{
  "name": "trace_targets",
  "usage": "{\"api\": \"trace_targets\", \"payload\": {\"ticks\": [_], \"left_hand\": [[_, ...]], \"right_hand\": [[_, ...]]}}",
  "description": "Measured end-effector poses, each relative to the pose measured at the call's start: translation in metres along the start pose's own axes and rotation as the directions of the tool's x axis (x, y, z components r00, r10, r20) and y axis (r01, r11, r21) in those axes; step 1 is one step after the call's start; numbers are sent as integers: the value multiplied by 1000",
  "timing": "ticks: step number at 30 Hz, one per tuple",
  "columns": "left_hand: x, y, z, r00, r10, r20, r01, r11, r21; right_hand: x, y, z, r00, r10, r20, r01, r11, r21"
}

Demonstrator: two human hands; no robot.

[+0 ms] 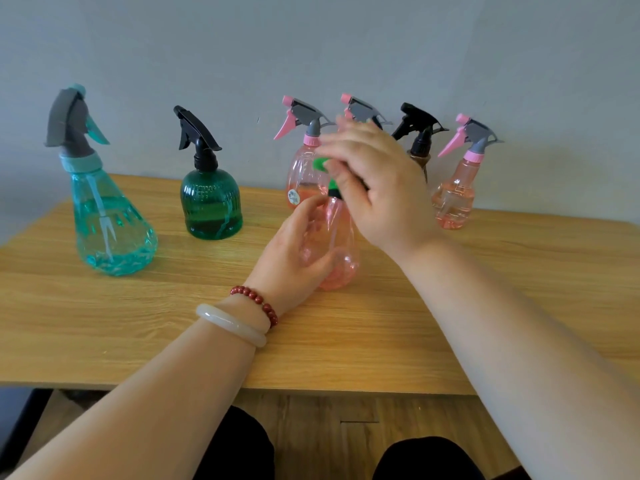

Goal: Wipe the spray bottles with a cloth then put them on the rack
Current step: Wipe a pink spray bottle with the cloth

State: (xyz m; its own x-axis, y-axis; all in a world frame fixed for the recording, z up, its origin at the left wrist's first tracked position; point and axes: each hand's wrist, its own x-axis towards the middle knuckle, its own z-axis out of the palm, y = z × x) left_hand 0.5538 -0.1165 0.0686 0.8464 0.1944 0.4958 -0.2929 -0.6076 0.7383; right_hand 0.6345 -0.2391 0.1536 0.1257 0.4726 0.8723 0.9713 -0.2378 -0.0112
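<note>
A clear pink spray bottle [341, 258] with a green trigger stands on the wooden table [138, 323] in the middle. My left hand [294, 251] grips its body from the left side. My right hand [381, 188] lies over its spray head, thumb under it, and hides most of the head. Other spray bottles stand along the wall: a teal one [110, 223] at far left, a dark green one [211, 206], a pink one [303, 181], another pink-nozzled head [362, 110] behind my hand, a brown one with a black head [419, 126], and a pink one [453, 199] at right. No cloth or rack is in view.
A grey wall runs right behind the row of bottles. The table's front edge is close to my lap, with my dark-clothed knees [242, 445] below it. Bare wood lies in front of the held bottle and to its right.
</note>
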Motion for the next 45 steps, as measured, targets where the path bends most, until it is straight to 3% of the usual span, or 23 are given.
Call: {"api": "trace_targets", "payload": {"ticks": [4, 9, 13, 20, 25, 31, 34, 39, 45], "left_hand": [[1, -2, 1, 1000, -14, -10, 15, 999, 40], [2, -3, 1, 998, -24, -50, 28, 996, 86], [0, -3, 0, 998, -48, 42, 47, 999, 21], [-1, -3, -1, 996, -55, 63, 55, 998, 1], [0, -4, 2, 998, -54, 37, 54, 998, 12], [1, -5, -1, 997, -56, -46, 58, 997, 44], [2, -3, 1, 997, -62, -38, 65, 993, 100], [1, -2, 2, 997, -66, -28, 68, 996, 62], [3, 0, 0, 999, -46, -24, 46, 999, -17]], "right_hand": [[-13, 0, -1, 944, 319, -80, -308, 943, 122], [-40, -15, 15, 912, 405, -69, -378, 892, 246], [-42, -9, 15, 894, 443, -73, -410, 872, 268], [-65, -1, 15, 934, 335, -122, -319, 939, 130], [-45, -11, 13, 915, 348, -203, -326, 936, 133], [-74, -13, 22, 987, 132, -97, -140, 986, -86], [-72, -11, 15, 988, 94, -122, -109, 986, -125], [-46, -9, 13, 972, -126, -200, 77, 970, -232], [-61, -4, 28, 968, -247, -50, 217, 916, -338]]}}
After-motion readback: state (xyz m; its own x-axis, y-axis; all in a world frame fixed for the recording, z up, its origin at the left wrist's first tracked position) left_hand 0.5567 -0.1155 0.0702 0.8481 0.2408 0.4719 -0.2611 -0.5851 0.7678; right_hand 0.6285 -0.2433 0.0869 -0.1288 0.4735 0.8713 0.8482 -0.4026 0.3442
